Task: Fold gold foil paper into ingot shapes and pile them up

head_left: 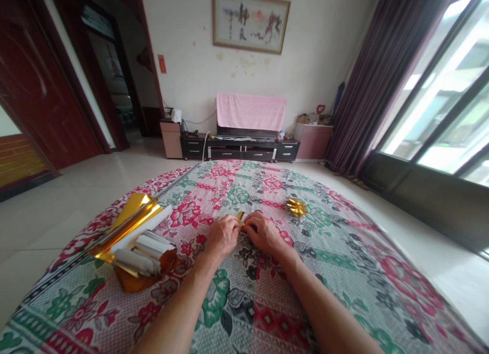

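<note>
My left hand (223, 235) and my right hand (263, 233) meet over the middle of the table, fingers curled in a pinch. Between them is a small piece of gold foil paper (241, 217) with a pale side, held by both hands and mostly covered by the fingers. A little heap of folded gold foil pieces (297, 207) lies beyond my right hand. Off to the left of my left hand are a roll of gold foil paper (132, 224) and bundles of whitish-grey paper sheets (139, 260), with an orange-gold sheet (132, 282) under them.
A flowered cloth (229, 298) in red, green and grey covers the round table. Past its far edge stands a low black TV cabinet (225, 153), with a pink cloth (251, 111) draped over something on top. Purple curtains (359, 84) hang beside the window at right.
</note>
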`<action>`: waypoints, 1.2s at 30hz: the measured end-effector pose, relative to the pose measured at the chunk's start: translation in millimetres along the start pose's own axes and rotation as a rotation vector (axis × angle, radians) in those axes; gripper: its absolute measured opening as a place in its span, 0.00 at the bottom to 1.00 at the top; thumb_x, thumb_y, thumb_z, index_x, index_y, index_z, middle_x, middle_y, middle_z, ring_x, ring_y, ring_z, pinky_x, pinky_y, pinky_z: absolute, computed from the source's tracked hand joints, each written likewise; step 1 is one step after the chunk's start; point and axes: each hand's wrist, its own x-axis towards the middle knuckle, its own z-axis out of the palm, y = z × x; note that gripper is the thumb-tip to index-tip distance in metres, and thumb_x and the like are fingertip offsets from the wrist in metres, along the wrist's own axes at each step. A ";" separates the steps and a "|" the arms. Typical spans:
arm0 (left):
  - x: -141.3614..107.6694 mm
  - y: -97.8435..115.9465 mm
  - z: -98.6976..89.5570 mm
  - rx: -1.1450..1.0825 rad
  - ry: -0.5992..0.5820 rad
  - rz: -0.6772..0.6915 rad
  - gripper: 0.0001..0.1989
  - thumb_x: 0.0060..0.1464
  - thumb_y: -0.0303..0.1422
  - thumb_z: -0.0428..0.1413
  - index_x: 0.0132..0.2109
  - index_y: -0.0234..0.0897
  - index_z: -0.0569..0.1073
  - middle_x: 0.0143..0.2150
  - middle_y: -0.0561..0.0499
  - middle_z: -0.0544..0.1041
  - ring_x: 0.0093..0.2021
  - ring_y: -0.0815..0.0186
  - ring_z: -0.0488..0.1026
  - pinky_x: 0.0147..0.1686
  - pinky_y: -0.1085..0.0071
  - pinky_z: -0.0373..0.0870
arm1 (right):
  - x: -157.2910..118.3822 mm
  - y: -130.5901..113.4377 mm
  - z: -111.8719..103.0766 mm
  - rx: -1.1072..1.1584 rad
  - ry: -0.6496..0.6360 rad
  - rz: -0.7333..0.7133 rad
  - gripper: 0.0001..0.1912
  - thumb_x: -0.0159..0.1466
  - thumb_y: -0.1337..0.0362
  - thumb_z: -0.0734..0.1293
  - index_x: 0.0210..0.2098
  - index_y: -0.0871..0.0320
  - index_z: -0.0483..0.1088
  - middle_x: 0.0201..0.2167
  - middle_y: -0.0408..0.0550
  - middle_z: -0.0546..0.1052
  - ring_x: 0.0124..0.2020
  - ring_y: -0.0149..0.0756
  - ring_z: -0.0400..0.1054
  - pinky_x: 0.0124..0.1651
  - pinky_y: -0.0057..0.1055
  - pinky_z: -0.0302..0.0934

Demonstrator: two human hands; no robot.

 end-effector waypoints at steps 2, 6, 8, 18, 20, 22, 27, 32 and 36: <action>-0.4 0.5 0.0 -0.007 0.005 -0.001 0.08 0.52 0.27 0.49 0.30 0.36 0.72 0.37 0.49 0.74 0.37 0.65 0.69 0.41 0.67 0.64 | 0.2 0.7 1.8 -0.005 0.022 0.016 0.08 0.58 0.72 0.61 0.24 0.60 0.67 0.31 0.48 0.71 0.35 0.32 0.65 0.40 0.29 0.60; -1.8 2.4 -2.0 -0.034 0.014 -0.007 0.07 0.50 0.26 0.50 0.29 0.36 0.72 0.37 0.49 0.74 0.37 0.64 0.69 0.41 0.67 0.65 | -0.9 3.7 -1.1 0.050 0.017 -0.014 0.08 0.56 0.74 0.61 0.24 0.59 0.68 0.33 0.48 0.71 0.36 0.32 0.65 0.41 0.29 0.60; -2.4 2.9 -3.3 -0.048 0.019 -0.005 0.05 0.47 0.25 0.52 0.29 0.36 0.72 0.37 0.49 0.74 0.38 0.64 0.69 0.42 0.67 0.65 | -1.9 5.3 -4.4 0.093 0.000 -0.035 0.08 0.54 0.76 0.61 0.26 0.59 0.69 0.35 0.48 0.71 0.37 0.31 0.66 0.43 0.30 0.60; -0.3 5.2 -1.3 -0.016 0.054 -0.019 0.08 0.52 0.28 0.49 0.27 0.37 0.72 0.33 0.49 0.75 0.36 0.66 0.69 0.40 0.68 0.65 | -0.1 1.9 -2.5 -0.021 0.016 0.050 0.04 0.56 0.71 0.63 0.28 0.59 0.69 0.30 0.48 0.71 0.36 0.33 0.64 0.41 0.30 0.59; -0.5 6.3 -0.4 0.016 0.057 -0.029 0.06 0.50 0.27 0.51 0.28 0.37 0.71 0.32 0.50 0.74 0.35 0.66 0.69 0.39 0.68 0.64 | 0.1 1.5 -3.7 -0.026 -0.009 0.053 0.03 0.54 0.72 0.64 0.28 0.59 0.69 0.30 0.47 0.71 0.36 0.33 0.64 0.42 0.30 0.58; -0.9 6.8 0.3 0.025 0.053 -0.023 0.04 0.48 0.27 0.53 0.27 0.37 0.70 0.32 0.50 0.74 0.35 0.66 0.69 0.39 0.69 0.64 | 0.0 1.4 -4.8 -0.037 -0.026 0.063 0.04 0.53 0.72 0.65 0.29 0.59 0.70 0.31 0.47 0.71 0.37 0.33 0.64 0.42 0.30 0.57; -1.7 6.4 1.2 0.010 0.056 -0.014 0.03 0.46 0.26 0.54 0.27 0.37 0.69 0.32 0.50 0.73 0.36 0.66 0.69 0.40 0.69 0.64 | -0.4 0.3 -1.7 -0.132 0.014 0.219 0.03 0.54 0.66 0.66 0.30 0.58 0.71 0.33 0.48 0.70 0.37 0.35 0.63 0.43 0.31 0.55; -1.9 7.8 0.2 -0.003 0.050 -0.027 0.02 0.46 0.27 0.55 0.27 0.37 0.70 0.32 0.51 0.73 0.37 0.65 0.69 0.41 0.68 0.64 | 3.0 4.6 1.4 -0.200 0.044 0.315 0.05 0.57 0.64 0.64 0.30 0.57 0.71 0.34 0.47 0.70 0.37 0.34 0.63 0.42 0.29 0.54; -1.6 7.9 0.1 -0.016 0.046 -0.024 0.02 0.45 0.27 0.56 0.27 0.37 0.70 0.32 0.51 0.73 0.38 0.65 0.69 0.42 0.67 0.64 | 10.1 12.5 0.8 -0.220 0.032 0.373 0.06 0.58 0.65 0.63 0.28 0.58 0.70 0.29 0.46 0.69 0.34 0.33 0.64 0.39 0.27 0.55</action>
